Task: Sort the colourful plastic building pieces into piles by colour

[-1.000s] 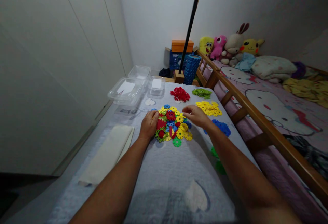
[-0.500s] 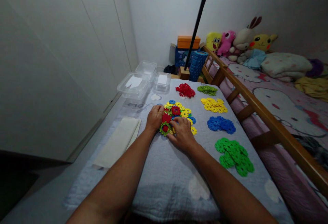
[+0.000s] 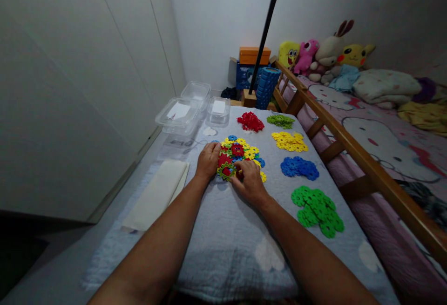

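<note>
Several toothed, flower-shaped plastic discs (image 3: 251, 150) in red, yellow, blue and green lie in a mixed heap on the cloth. My left hand (image 3: 208, 159) is against the heap's left side, fingers bent and pressed together; what lies under its fingertips is hidden. At the heap's near right edge, my right hand (image 3: 250, 181) curls thumb and fingers around a dark red piece (image 3: 239, 173), partly covered by the fingers. Between the hands sit a flat red piece (image 3: 224, 159) and a green toothed ring (image 3: 226, 172) with red in its middle.
Sorted piles line the right: red (image 3: 250, 122), light green (image 3: 281, 121), yellow (image 3: 289, 141), blue (image 3: 299, 168) and green (image 3: 317, 211) discs. Clear plastic boxes (image 3: 179, 115) stand far left, near a folded cream cloth (image 3: 157, 195). A wooden bed rail (image 3: 352, 170) runs along the right.
The view has shifted slightly. My right hand's fingers have moved a little off the red piece between the hands, and a dark red piece now shows by its thumb. The left hand stays at the heap's left.
</note>
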The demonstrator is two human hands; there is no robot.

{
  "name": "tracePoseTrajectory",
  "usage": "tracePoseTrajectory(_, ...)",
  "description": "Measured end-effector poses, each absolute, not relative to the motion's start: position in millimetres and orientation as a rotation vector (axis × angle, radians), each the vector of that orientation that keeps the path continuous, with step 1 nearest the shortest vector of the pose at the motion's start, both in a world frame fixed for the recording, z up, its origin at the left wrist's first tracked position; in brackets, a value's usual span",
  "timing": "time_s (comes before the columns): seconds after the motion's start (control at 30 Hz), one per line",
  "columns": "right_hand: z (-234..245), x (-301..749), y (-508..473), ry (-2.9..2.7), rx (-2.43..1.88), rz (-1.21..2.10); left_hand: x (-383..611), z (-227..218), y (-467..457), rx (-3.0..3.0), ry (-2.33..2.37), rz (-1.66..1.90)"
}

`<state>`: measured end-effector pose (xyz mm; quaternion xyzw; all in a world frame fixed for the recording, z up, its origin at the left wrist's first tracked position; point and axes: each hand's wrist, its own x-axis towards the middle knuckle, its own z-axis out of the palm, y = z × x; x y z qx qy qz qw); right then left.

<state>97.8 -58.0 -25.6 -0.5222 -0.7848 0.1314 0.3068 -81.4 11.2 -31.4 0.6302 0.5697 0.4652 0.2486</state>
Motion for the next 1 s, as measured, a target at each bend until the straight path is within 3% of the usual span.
tracePoseTrajectory(0.2, -20, 98, -58, -2.007, -1.356, 0.447, -82, -32, 13, 1.728, 1.547, 1.256)
tracePoseTrajectory(0.5, 14, 136, -22, -1.441, -1.262, 0.94, -81, -35, 15, 1.699, 1.56, 1.235)
tracePoseTrajectory(0.7, 31, 214, 51, -1.096, -1.293, 0.838, -82, -34, 16, 1.696, 1.551, 1.238)
tracePoseTrajectory(1.0, 13, 307, 150, -0.746, -1.598, 0.428, -82, -34, 16, 1.698, 1.55, 1.235)
